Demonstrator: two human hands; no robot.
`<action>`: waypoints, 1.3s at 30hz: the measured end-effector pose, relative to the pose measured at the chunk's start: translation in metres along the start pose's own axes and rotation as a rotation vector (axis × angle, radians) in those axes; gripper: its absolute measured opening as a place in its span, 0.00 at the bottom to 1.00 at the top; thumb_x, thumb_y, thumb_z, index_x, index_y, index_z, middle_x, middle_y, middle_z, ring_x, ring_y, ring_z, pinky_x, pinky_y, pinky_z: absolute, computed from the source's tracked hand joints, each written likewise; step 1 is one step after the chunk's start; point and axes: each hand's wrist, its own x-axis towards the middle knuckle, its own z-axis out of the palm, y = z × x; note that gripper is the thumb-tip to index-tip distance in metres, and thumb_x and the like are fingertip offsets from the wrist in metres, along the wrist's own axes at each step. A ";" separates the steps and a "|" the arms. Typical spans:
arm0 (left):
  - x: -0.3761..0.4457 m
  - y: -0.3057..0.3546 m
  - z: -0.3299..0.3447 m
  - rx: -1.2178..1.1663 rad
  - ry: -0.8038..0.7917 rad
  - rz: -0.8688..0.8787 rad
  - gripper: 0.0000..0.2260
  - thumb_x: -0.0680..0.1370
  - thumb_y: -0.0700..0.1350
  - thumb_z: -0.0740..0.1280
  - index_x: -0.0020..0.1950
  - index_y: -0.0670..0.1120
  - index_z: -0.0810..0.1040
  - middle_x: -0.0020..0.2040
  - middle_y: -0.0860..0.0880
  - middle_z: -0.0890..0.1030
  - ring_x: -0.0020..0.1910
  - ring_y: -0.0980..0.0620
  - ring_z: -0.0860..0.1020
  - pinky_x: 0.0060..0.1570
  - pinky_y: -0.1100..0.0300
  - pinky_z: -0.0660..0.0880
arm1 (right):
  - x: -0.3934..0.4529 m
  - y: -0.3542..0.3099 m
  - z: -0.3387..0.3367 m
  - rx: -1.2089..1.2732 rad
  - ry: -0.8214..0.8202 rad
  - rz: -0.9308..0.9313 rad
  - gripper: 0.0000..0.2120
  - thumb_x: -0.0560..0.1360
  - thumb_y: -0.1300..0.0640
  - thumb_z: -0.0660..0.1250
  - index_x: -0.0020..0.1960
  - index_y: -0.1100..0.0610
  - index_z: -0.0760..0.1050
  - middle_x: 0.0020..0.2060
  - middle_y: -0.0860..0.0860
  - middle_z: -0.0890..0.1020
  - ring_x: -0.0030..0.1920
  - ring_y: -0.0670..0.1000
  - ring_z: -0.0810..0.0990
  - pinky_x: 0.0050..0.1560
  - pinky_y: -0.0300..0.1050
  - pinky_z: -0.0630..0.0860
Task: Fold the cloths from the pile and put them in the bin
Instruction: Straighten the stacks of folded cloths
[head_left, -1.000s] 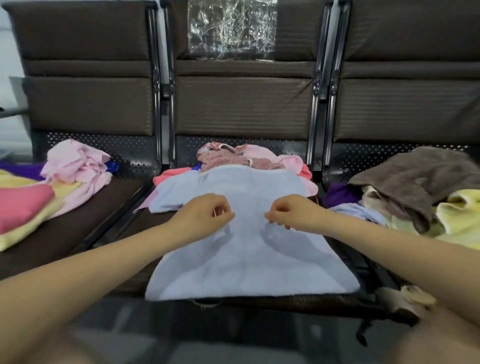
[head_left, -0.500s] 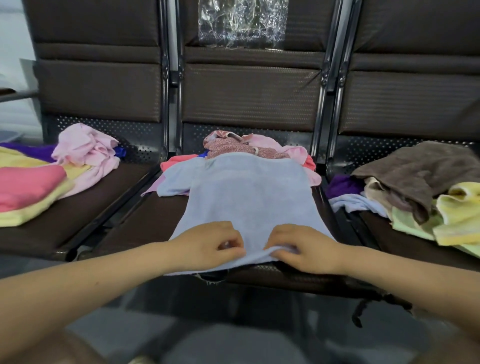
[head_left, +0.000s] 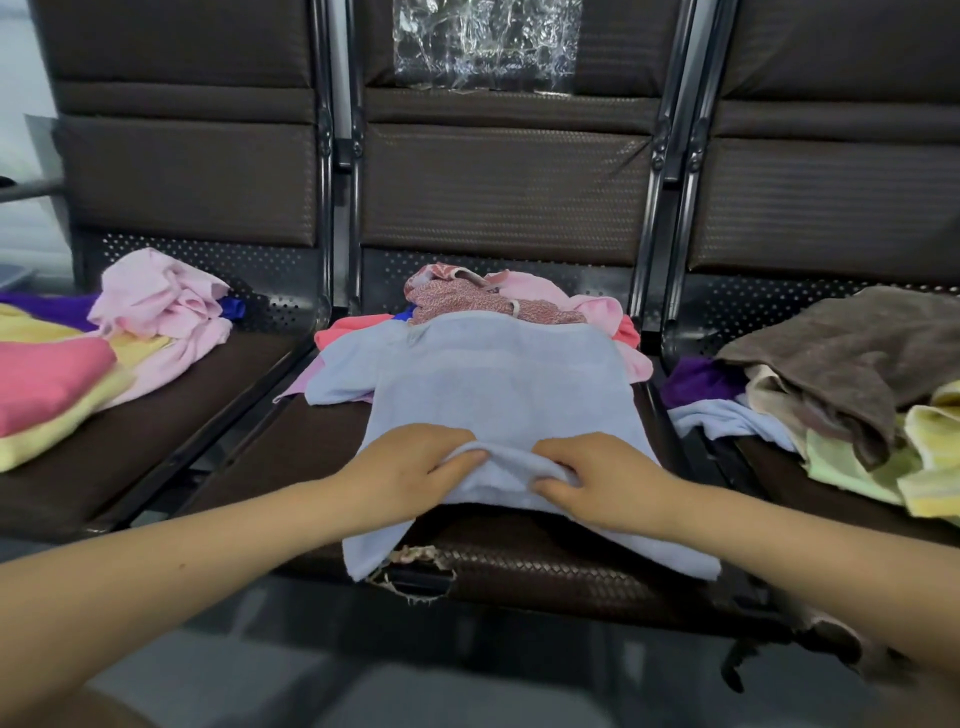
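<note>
Cloth in hand: a light blue cloth (head_left: 498, 384) lies spread on the middle seat surface (head_left: 545, 551), centre of the frame, its near edge hanging over the front.
Left hand (head_left: 415, 467): fingers curled, pinching a raised ridge of the blue cloth.
Right hand (head_left: 597, 478): the same, pinching that ridge just beside the left.
Progress: early in the fold, I judge (one crease gathered, nothing flattened).
Left to do: pink cloths (head_left: 519, 301) behind, a mixed heap (head_left: 841, 374) at right; stacked cloths (head_left: 47, 384) at left look folded.
Bin: not in view.
Writing: none readable.
</note>
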 end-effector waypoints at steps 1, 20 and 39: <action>0.002 -0.001 -0.004 -0.044 0.009 0.003 0.19 0.82 0.54 0.57 0.39 0.43 0.72 0.33 0.47 0.75 0.35 0.52 0.73 0.38 0.60 0.67 | 0.002 0.003 -0.006 0.028 0.006 0.002 0.10 0.78 0.54 0.63 0.39 0.47 0.69 0.32 0.42 0.73 0.37 0.45 0.73 0.40 0.43 0.67; 0.004 -0.029 -0.002 0.382 0.136 0.156 0.07 0.74 0.44 0.60 0.48 0.52 0.76 0.45 0.52 0.76 0.44 0.54 0.71 0.35 0.57 0.73 | 0.015 0.040 0.009 -0.248 0.099 -0.062 0.11 0.72 0.61 0.59 0.51 0.55 0.76 0.45 0.52 0.74 0.47 0.53 0.74 0.41 0.49 0.74; -0.005 -0.038 -0.035 0.823 -0.198 -0.032 0.13 0.77 0.50 0.60 0.60 0.56 0.75 0.53 0.53 0.75 0.56 0.51 0.73 0.47 0.58 0.63 | 0.011 0.059 -0.025 -0.273 -0.243 0.020 0.13 0.77 0.44 0.64 0.60 0.44 0.76 0.45 0.41 0.76 0.46 0.40 0.71 0.51 0.38 0.70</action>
